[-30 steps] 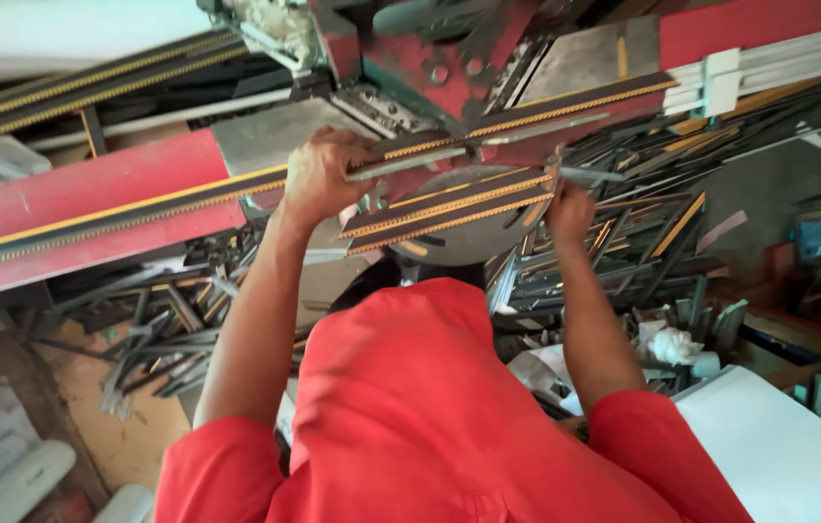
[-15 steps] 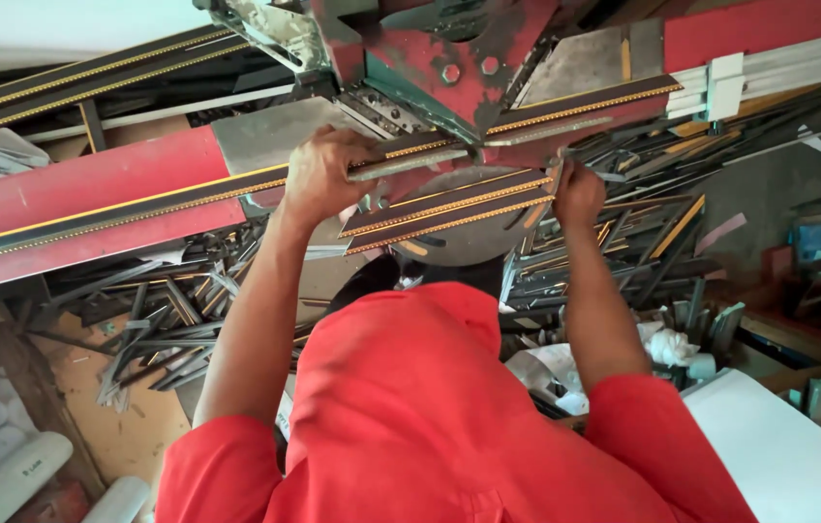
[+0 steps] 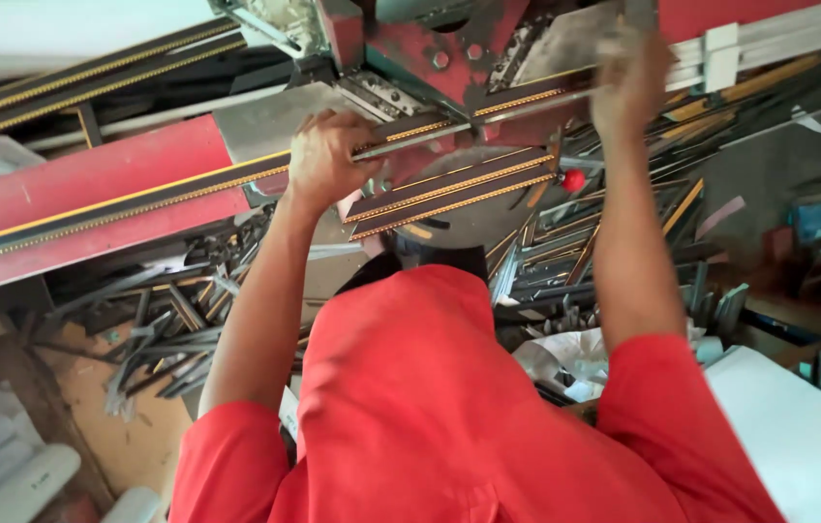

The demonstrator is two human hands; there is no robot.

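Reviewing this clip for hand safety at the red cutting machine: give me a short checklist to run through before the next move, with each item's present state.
1. Left hand pressing on the dark gold-edged moulding strip on the machine bed: ok.
2. Right hand raised to the upper part of the red machine; blurred, so what it grips: cannot tell.
3. Left fingers apart from the cutting point: cannot tell, the blade is hidden.
4. Strip lying flat along the red fence: ok.
5. Ground under the machine tidy: not ok, a pile of offcuts lies there.
6. Red-knobbed lever free of both hands: ok.
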